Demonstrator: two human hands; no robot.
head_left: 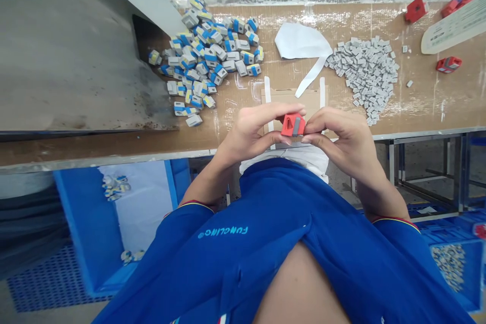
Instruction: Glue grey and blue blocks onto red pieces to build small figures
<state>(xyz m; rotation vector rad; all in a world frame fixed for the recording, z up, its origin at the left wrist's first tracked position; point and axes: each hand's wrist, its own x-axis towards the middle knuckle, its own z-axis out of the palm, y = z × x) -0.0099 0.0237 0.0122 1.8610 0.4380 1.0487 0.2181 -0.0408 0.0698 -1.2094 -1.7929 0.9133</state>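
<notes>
My left hand (255, 129) grips a small red block (288, 125) between thumb and fingers, just over the table's front edge. The block has a grey band near its right end and a dark, roughly triangular recess in its face. From the right, my right hand (337, 134) comes up to the banded end, its thumb and forefinger pinched close against it. Whatever lies between those right fingertips is hidden. Below the block is a cardboard pad (312, 101) with white tape strips down its sides.
A heap of grey, blue and yellow blocks (210, 53) lies at left, beside a metal chute (76, 61). Small grey pieces (364, 71) form a pile at right. White paper (301, 43) lies between them. Red blocks (416, 9) sit far right. A blue bin (87, 233) stands below left.
</notes>
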